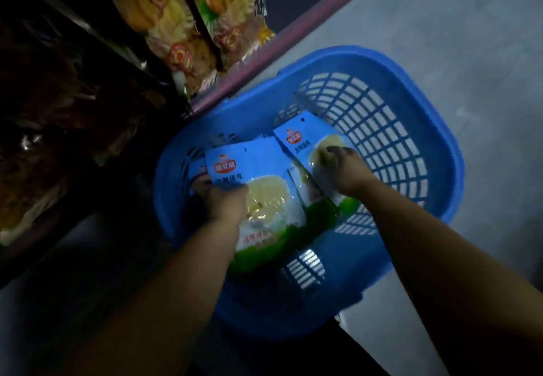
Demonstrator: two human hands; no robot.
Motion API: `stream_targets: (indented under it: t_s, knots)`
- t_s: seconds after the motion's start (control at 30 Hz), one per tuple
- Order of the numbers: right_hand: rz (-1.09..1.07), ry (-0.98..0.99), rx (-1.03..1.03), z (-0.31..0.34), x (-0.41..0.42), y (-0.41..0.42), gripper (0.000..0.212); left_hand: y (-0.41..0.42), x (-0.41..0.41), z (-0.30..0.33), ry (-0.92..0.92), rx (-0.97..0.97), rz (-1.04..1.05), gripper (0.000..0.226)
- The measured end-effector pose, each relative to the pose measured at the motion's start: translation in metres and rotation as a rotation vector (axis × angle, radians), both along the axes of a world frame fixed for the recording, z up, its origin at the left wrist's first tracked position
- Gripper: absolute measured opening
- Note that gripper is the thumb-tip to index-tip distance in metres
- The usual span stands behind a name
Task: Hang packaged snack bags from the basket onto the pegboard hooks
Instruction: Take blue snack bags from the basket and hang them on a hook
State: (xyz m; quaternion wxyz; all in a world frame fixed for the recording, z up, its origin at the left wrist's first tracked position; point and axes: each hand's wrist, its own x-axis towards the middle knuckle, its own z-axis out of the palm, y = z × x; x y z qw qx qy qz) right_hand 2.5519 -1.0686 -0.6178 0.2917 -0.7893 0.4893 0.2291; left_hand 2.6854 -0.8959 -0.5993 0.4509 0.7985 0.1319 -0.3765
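Blue basket (435,129) on floor, left hand (223,199) and right hand (343,167) each gripping snack bags (252,170)

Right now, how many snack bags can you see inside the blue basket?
2 clearly: one snack bag under the left hand, another under the right hand. More may be hidden beneath them in the basket.

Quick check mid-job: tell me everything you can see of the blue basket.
The blue basket looks like moulded plastic, rounded-rectangular, with a smooth broad rim and slotted lattice walls and bottom. It sits upright on the grey floor beside the shelf base. Several light-blue snack bags lie inside; the left hand and right hand reach in, each gripping one.
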Motion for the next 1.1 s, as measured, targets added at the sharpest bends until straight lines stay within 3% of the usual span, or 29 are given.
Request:
stream_targets:
  t_s: [0.07, 0.2, 0.37, 0.47, 0.57, 0.63, 0.73, 0.8, 0.87, 0.93, 1.03, 1.1]
  knots:
    - [-0.018, 0.018, 0.006, -0.016, 0.002, -0.005, 0.062, -0.005, -0.003, -0.002, 0.029, -0.061, -0.003, 0.048]
    - [-0.104, -0.005, -0.080, -0.021, -0.003, 0.012, 0.052, -0.007, -0.013, 0.004, 0.049, -0.118, -0.233, 0.013]
    - [-0.127, -0.048, -0.219, -0.007, -0.005, 0.023, 0.046, 0.001, -0.002, 0.025, 0.109, -0.164, -0.135, 0.009]
    - [-0.180, -0.021, -0.182, -0.015, 0.000, 0.021, 0.066, 0.003, 0.014, 0.040, 0.033, -0.249, -0.142, 0.004]
    - [-0.388, -0.048, -0.024, -0.021, 0.007, 0.011, 0.108, 0.006, 0.026, 0.050, -0.097, -0.308, -0.181, 0.004]
    - [-0.373, 0.040, -0.080, -0.025, 0.007, 0.011, 0.114, 0.010, 0.029, 0.051, -0.109, -0.338, -0.170, 0.003]
    - [-0.273, 0.078, -0.367, -0.026, 0.006, 0.019, 0.099, 0.014, 0.030, 0.047, -0.135, -0.302, -0.159, 0.015]
    - [-0.265, -0.046, -0.482, -0.020, 0.007, 0.018, 0.086, 0.014, 0.029, 0.042, -0.136, -0.286, -0.173, 0.011]
    - [-0.398, -0.284, -0.375, -0.008, 0.009, 0.015, 0.063, 0.013, 0.027, 0.038, -0.103, -0.298, -0.179, 0.009]
    - [-0.506, -0.400, -0.178, 0.010, 0.012, 0.015, 0.035, 0.011, 0.024, 0.039, -0.071, -0.309, -0.156, 0.010]
    - [-0.567, -0.524, -0.033, 0.051, 0.013, 0.022, 0.022, 0.016, 0.014, 0.059, -0.036, -0.326, -0.032, 0.006]
    - [-0.597, -0.602, -0.080, 0.093, 0.013, 0.031, 0.021, 0.031, 0.004, 0.089, -0.038, -0.318, 0.075, 0.007]
